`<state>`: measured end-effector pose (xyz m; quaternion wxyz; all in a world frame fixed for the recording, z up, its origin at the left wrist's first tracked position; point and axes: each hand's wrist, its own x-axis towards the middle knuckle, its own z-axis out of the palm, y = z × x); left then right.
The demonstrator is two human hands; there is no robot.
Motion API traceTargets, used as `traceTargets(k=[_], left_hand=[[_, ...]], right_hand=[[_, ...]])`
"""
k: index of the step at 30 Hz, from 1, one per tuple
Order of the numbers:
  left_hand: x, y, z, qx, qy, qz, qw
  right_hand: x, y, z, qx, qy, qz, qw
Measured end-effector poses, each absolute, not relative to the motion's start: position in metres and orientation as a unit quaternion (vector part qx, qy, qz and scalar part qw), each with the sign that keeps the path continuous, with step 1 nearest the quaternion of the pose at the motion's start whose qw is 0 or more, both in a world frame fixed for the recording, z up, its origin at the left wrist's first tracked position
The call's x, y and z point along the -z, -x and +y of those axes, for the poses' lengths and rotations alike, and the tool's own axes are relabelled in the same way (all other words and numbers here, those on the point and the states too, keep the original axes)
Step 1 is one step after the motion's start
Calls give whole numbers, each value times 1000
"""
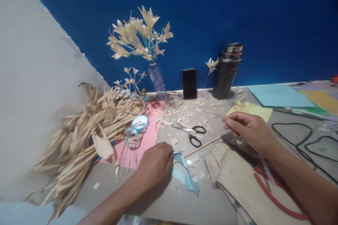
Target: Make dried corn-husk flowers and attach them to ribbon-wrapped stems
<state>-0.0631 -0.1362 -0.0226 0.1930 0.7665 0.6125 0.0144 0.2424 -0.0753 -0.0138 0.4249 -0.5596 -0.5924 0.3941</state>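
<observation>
My left hand [155, 160] is closed low over the table, fingers curled at the end of a light blue ribbon [188, 175]. A thin pale stick [204, 145] slants from beside those fingers up toward my right hand; whether the left fingers grip it too is unclear. My right hand [245, 130] is pinched; anything between its fingertips is too small to make out. A short thin twig [213, 113] ends near these fingertips. Scissors [194, 130] with black handles lie partly open between the hands, among pale husk scraps. A blue ribbon roll [139, 123] rests farther left.
Dried corn husks [76, 140] are heaped at left, beside pink paper [151, 137]. Against the blue wall stand a clear bottle [157, 79] of husk flowers [139, 37], a phone [189, 84] and a dark flask [227, 72]. A beige bag [237, 182], black cord [298, 144] and coloured paper [280, 95] lie right.
</observation>
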Motion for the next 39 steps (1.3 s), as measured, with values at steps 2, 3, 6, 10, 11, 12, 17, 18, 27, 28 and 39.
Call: traceTargets(k=[2, 3, 6, 10, 11, 12, 17, 18, 27, 28, 39], left_hand=[[22, 69, -131, -65, -748, 618, 233], [22, 73, -128, -107, -732, 617, 267], [19, 82, -121, -249, -629, 602, 425], [11, 87, -117, -343, -439, 560, 613], [9, 86, -116, -350, -410, 548, 640], [7, 84, -115, -353, -389, 538, 659], [11, 68, -114, -392, -362, 517, 670], [14, 65, -116, -400, -360, 510, 671], [35, 69, -128, -408, -347, 525, 662], [35, 70, -128, -406, -348, 525, 662], [4, 44, -120, -437, -319, 456, 706]], right_hand=[[15, -243, -73, -406, 557, -596, 412], [15, -245, -71, -409, 558, -596, 406], [14, -255, -63, -416, 565, -577, 418], [2, -271, -45, -423, 571, -529, 464], [-2, -272, -39, -418, 583, -532, 450], [-7, -272, -31, -408, 600, -543, 423], [-22, -248, 28, -298, 673, -607, 301], [-20, -241, 41, -286, 679, -610, 291], [11, -203, 118, -303, 710, -583, 252], [12, -202, 118, -304, 709, -582, 256], [-63, -219, 9, -268, 627, -647, 341]])
